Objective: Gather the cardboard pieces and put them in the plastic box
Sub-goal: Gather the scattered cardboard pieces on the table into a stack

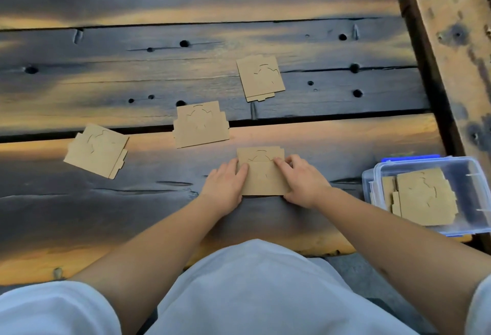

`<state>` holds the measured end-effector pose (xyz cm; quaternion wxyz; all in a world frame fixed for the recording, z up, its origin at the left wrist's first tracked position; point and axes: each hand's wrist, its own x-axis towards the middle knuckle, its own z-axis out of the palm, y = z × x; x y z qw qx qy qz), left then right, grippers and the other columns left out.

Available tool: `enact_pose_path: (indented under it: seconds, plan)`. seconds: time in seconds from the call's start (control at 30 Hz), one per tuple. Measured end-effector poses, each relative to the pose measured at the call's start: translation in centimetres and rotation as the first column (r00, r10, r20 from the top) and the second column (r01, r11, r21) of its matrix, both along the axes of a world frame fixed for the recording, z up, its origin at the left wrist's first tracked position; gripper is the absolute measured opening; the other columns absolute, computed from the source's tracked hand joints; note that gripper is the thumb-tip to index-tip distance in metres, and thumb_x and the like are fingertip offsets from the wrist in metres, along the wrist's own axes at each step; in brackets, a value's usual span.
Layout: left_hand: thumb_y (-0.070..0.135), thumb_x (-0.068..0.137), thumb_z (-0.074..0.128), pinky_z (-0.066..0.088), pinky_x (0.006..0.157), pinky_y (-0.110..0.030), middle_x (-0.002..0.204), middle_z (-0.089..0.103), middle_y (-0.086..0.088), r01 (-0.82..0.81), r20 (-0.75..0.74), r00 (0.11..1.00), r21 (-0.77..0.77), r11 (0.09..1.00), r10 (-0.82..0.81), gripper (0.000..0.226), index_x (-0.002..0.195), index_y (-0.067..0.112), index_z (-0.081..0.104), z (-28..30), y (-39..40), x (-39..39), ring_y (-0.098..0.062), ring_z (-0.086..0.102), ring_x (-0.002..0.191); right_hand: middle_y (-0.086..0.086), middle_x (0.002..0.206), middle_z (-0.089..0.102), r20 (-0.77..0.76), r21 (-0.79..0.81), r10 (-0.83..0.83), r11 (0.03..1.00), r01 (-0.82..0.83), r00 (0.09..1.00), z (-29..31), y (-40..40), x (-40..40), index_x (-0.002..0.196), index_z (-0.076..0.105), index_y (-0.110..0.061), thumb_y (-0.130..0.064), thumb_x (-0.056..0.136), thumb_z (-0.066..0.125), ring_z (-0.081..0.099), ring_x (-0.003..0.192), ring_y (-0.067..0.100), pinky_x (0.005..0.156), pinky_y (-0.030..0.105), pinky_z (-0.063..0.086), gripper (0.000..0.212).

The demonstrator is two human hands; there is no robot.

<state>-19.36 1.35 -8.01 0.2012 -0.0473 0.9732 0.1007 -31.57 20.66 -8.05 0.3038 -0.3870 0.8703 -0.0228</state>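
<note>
A small stack of cardboard pieces (pixel 261 172) is held flat on the table, close to the near edge and straight ahead of the person. It is flanked by both hands: the left hand (pixel 224 188) is laid against its left side with the fingers together and the thumb pressed on the top sheet, and the right hand (pixel 301 182) is set against its right side, fingers curled and resting on the upper right corner. The pieces are pinned between the two hands rather than lifted.

Three more cardboard groups are seen loose on the boards: one (pixel 200 125) just beyond the held stack, one (pixel 260 78) farther back to the right, and one (pixel 97 150) well apart to the left. The clear plastic box (pixel 451 229), with blue clips, is placed at the right near corner of the table, and cardboard (pixel 425 196) is already lying inside it.

The surface is a table (pixel 132 82) of broad, dark, weathered planks, marked by knot holes, cracks and gaps between boards, with warm orange light reflected in streaks. A paler wooden beam (pixel 451 29) is set along the right side. White clothing is seen at the bottom.
</note>
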Motion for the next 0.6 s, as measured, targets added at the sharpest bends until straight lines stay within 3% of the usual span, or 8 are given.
enact_pose_path:
  seconds: [0.27,0.43,0.6]
  plan:
    - [0.020,0.080,0.060,0.038,0.094,-0.040,0.139,0.032,-0.019,-0.020,0.043,0.999,-0.001,1.000,0.021,0.069,0.139,0.012,0.026,-0.8,0.0,-1.8,-0.033,0.035,0.122,0.009,0.134,0.036,-0.010,0.010,0.036,0.999,-0.036,0.999,-1.5,-0.4,-1.8,0.149,0.016,-0.021,-0.032,0.074,0.067,0.041,0.115,0.030,0.095,0.042,0.042,0.091]
    - [0.027,0.084,0.061,0.033,0.105,-0.043,0.151,0.019,-0.024,-0.064,0.094,0.994,0.019,0.998,0.062,0.074,0.144,0.017,0.019,-1.2,0.3,-1.9,-0.037,0.026,0.134,0.009,0.134,0.036,-0.036,0.000,0.050,0.999,-0.050,0.998,-2.1,-0.1,-1.9,0.148,0.020,-0.019,-0.038,0.073,0.070,0.040,0.114,0.030,0.094,0.043,0.042,0.092]
    - [0.037,0.082,0.065,0.038,0.096,-0.044,0.145,0.028,-0.019,-0.059,0.061,0.996,-0.018,0.998,0.060,0.074,0.140,0.022,0.022,-1.4,0.0,-1.8,-0.034,0.035,0.125,0.008,0.137,0.032,-0.040,-0.006,0.015,1.000,-0.015,0.999,-2.4,0.0,-1.3,0.148,0.019,-0.022,-0.041,0.073,0.071,0.037,0.118,0.029,0.096,0.042,0.042,0.093]
